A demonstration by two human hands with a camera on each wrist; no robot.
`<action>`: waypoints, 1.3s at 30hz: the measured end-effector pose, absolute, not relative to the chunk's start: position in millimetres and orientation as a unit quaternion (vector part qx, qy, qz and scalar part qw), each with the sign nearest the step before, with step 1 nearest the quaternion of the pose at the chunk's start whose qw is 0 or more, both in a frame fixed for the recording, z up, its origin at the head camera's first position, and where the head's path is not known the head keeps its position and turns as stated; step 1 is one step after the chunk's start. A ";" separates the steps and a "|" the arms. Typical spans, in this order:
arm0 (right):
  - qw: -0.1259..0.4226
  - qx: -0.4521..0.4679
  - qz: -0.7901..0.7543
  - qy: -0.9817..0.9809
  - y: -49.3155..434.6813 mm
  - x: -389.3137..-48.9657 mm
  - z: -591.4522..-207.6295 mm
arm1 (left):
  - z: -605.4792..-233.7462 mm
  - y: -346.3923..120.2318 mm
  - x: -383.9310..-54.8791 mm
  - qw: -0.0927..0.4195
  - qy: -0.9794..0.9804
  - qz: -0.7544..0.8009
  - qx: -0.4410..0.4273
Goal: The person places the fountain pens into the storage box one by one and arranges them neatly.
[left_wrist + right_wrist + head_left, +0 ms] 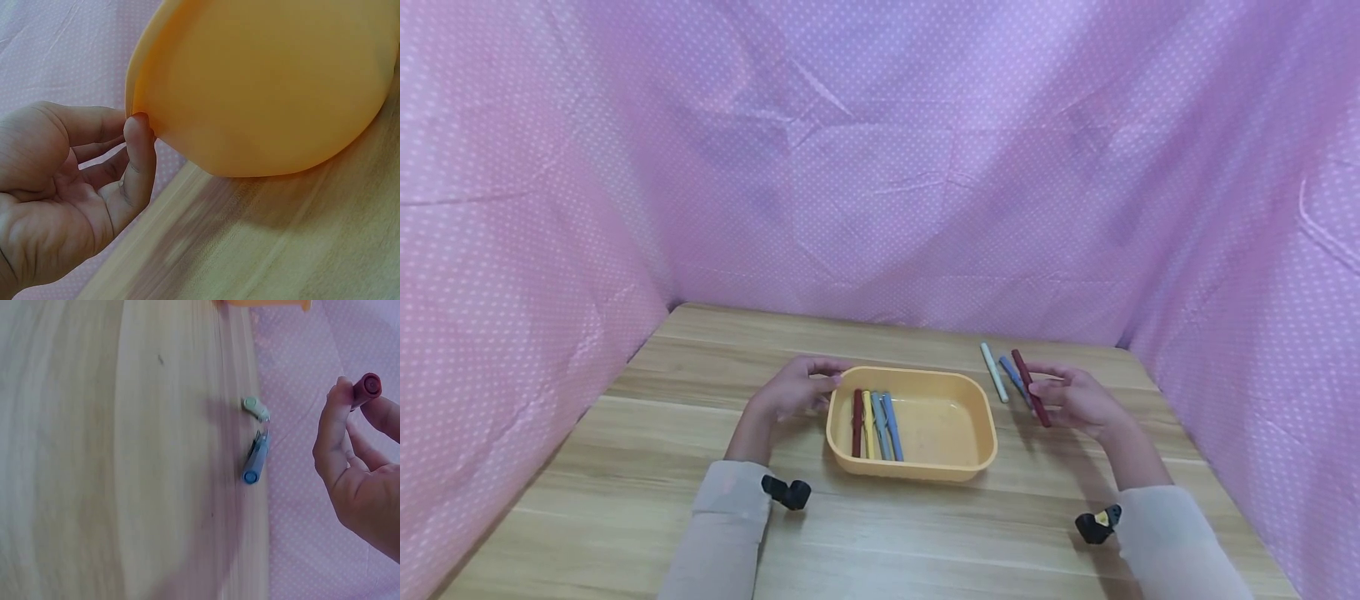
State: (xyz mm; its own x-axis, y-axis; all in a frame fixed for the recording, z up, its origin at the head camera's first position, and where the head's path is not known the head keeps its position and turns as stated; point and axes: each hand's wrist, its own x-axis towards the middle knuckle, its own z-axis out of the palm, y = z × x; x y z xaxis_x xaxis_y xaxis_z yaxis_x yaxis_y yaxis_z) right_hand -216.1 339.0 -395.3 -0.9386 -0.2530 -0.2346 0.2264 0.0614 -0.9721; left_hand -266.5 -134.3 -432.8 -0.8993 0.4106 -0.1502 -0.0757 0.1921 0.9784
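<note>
My left hand (793, 389) pinches the left rim of a yellow-orange plastic tray (936, 379), thumb and finger on its edge in the left wrist view. Inside the tray's left part, a dark red pen (857, 425), a yellow pen (869, 425), a grey-green pen (881, 427) and a blue pen (892, 427) lie side by side. To the right of the tray, my right hand (1078, 402) holds another dark red pen (369, 387) between thumb and fingers, raised above the table. Below it on the wood lie a second blue pen (255, 464) and a pale green pen (994, 372).
The wooden table (880, 542) carries all of this. A pink dotted cloth (880, 183) hangs behind and on both sides of it. Small black cameras (786, 492) sit at both sleeve cuffs.
</note>
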 end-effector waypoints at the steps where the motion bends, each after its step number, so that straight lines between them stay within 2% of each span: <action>1: 0.175 -0.010 -0.685 0.707 337.2 -215.7 -394.8 | -433.0 -134.4 -266.3 0.194 0.747 0.625 0.113; 39: 0.189 -0.055 -0.672 0.714 268.0 -216.9 -381.5 | -431.5 -133.0 -262.4 0.194 0.750 0.624 0.105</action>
State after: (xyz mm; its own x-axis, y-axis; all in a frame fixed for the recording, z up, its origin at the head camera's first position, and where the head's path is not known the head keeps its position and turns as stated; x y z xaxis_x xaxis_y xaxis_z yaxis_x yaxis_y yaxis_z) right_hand -216.9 268.0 -381.5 -0.9222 -0.3328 -0.1968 0.1766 0.0904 -0.9801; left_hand -262.4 -133.0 -431.5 -0.9030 0.3986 -0.1602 -0.0848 0.2001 0.9761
